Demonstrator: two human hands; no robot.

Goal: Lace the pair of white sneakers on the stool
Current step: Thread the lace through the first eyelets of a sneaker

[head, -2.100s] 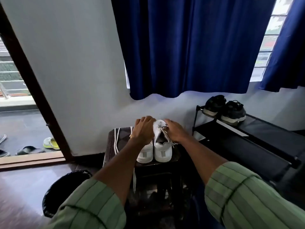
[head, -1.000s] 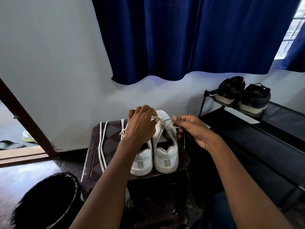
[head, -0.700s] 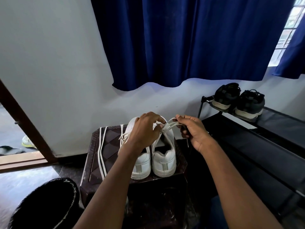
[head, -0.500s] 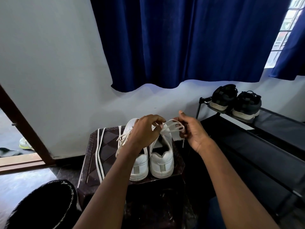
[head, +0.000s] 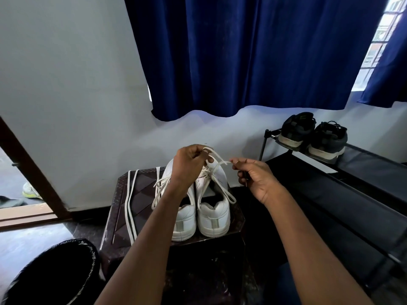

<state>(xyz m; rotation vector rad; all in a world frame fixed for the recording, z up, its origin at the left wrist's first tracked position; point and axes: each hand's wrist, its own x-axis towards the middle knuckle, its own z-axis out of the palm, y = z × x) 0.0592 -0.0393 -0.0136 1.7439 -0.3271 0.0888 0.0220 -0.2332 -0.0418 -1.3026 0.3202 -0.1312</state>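
Note:
Two white sneakers stand side by side, heels toward me, on a dark brown stool [head: 141, 194]. The left sneaker [head: 185, 219] is partly hidden by my left forearm. The right sneaker [head: 214, 213] has a white lace [head: 220, 186] running up from its eyelets. My left hand [head: 189, 165] pinches a loop of this lace above the shoe. My right hand [head: 253, 177] pinches the lace's other strand just to the right. A slack loop hangs beside the right sneaker. A loose white lace [head: 130, 205] lies on the stool's left side.
A black bin [head: 50, 274] stands at the lower left beside the stool. A black shoe rack [head: 343, 194] on the right carries a pair of dark sneakers [head: 312, 135]. A blue curtain [head: 242, 56] hangs on the wall behind. A doorway [head: 15, 190] opens at the left.
Both hands have lifted the lace higher above the right sneaker and drawn apart a little. The loop by my right hand has fallen slack beside the shoe.

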